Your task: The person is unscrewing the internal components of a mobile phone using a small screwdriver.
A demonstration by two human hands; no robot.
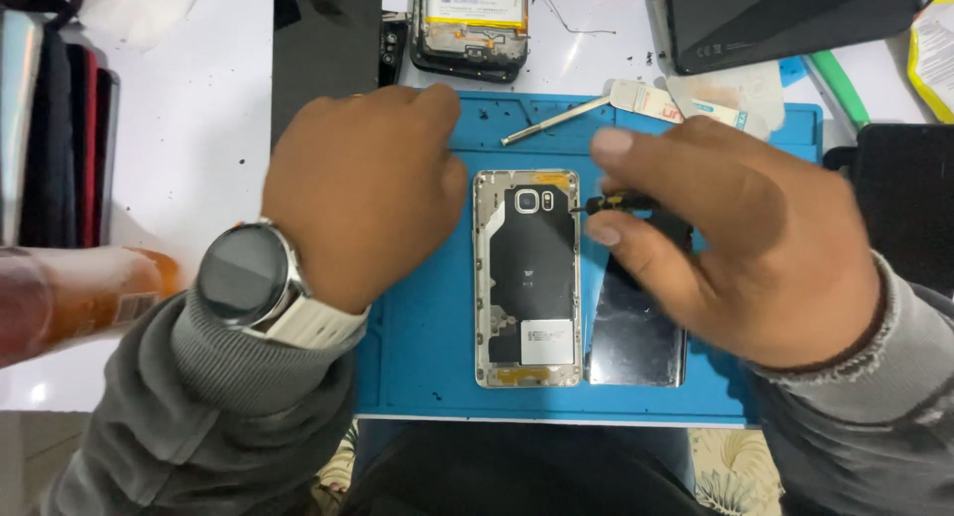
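An opened phone (527, 278) with its back cover off lies on a blue work mat (427, 347). Its dark back glass panel (636, 337) rests just to its right. My right hand (735, 248) pinches a small black screwdriver (618, 204) whose tip points at the phone's upper right edge. My left hand (363, 188), with a wristwatch (243, 276) on the wrist, rests palm down on the mat beside the phone's upper left corner, fingers curled near the frame and holding nothing that I can see.
A metal pry tool (552, 122) lies at the mat's top. Behind it sit another opened phone with a battery (469, 29), a dark tablet-like device (785, 19), clear plastic film (730, 97), and a green tool (840, 87). An amber bottle (94, 297) lies at left.
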